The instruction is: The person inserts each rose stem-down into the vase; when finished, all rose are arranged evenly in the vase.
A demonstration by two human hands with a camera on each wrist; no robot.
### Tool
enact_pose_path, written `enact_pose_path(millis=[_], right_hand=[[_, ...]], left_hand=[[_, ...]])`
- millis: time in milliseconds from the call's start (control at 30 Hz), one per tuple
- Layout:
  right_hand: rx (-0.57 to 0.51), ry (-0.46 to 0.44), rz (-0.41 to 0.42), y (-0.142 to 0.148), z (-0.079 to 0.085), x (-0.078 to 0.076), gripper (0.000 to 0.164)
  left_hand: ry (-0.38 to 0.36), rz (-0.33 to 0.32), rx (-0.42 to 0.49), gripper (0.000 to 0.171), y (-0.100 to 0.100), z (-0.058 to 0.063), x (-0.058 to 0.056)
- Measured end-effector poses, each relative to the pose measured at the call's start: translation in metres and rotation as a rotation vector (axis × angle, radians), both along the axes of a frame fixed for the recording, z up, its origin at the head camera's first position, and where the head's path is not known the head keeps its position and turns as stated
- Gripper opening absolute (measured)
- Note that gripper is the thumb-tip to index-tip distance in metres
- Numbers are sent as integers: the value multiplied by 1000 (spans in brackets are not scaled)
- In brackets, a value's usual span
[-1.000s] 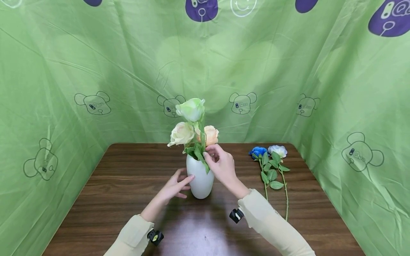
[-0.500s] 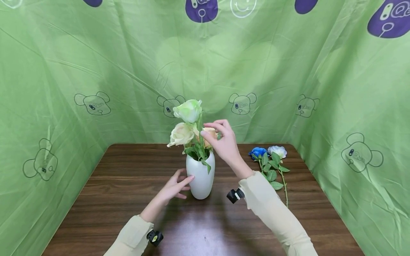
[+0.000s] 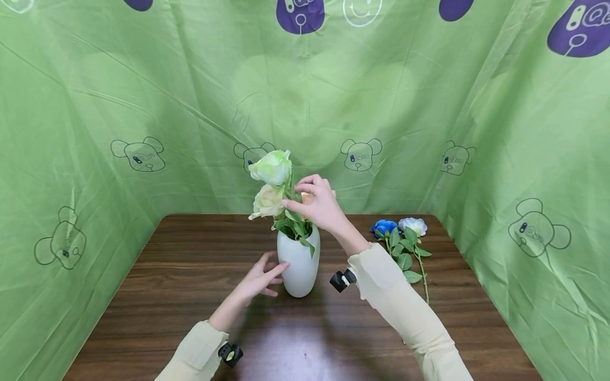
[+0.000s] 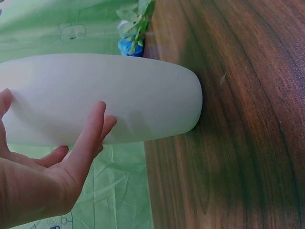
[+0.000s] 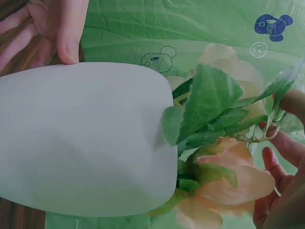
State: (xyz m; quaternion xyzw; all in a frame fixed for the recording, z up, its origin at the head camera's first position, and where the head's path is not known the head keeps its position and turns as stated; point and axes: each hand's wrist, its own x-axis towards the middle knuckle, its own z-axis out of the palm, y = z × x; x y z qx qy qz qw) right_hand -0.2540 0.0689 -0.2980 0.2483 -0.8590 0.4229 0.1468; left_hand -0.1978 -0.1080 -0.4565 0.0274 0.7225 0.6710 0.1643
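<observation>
A white vase (image 3: pixel 298 270) stands upright on the table, holding several artificial roses. Tallest is the pale green-white rose (image 3: pixel 270 168); just below it sits a cream rose (image 3: pixel 267 201). The peach rose (image 5: pixel 231 186) shows well in the right wrist view, but the right hand mostly covers it in the head view. With thumb and fingers my right hand (image 3: pixel 320 203) pinches the green-white rose's leafy stem above the vase mouth. My left hand (image 3: pixel 259 278) rests against the vase's left side, fingers spread and loosely bent, thumb touching the wall.
On the right of the brown wooden table (image 3: pixel 190 264) lie a blue rose (image 3: pixel 383 228) and a pale lilac-white rose (image 3: pixel 413 226), stems toward the front. The right sleeve covers part of their stems. A green printed cloth (image 3: pixel 190 106) encloses the table's back and sides.
My right hand has risen from the leaves at the vase mouth to the stem above, then shifted left. The green-white rose has leaned left. My left hand stays at the vase.
</observation>
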Motion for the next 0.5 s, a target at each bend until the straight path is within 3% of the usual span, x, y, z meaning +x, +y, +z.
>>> enact_pose_path(millis=[100, 333, 500], right_hand=[[-43, 15, 3, 0, 0, -1, 21], [-159, 67, 28, 4, -1, -2, 17], [-123, 63, -11, 7, -9, -3, 13]], left_hand=[[2, 1, -1, 69, 0, 0, 0], [7, 4, -12, 69, 0, 1, 1], [3, 1, -14, 68, 0, 1, 1]])
